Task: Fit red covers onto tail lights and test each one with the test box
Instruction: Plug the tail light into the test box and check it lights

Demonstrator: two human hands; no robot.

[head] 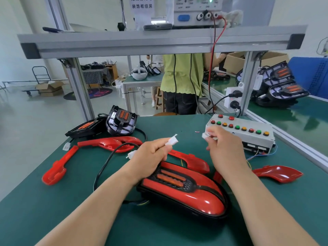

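A tail light (184, 190) with a red cover fitted lies on the green table in front of me. My left hand (150, 153) pinches a white connector (171, 140) above it. My right hand (224, 148) pinches a second white connector (205, 135), a short gap to the right of the first. The grey test box (248, 137) with red, green and yellow buttons sits just behind my right hand. Loose red covers lie at the left (58, 166), behind my left hand (110, 143), behind the fitted light (191, 160) and at the right (276, 174).
Two uncovered black tail lights (121, 121) (85, 129) sit at the table's far left, with a black cable (106, 160) curling toward me. More tail lights (282, 86) are stacked at the right. A power supply (197, 11) stands on the aluminium shelf. A person (182, 82) stands behind.
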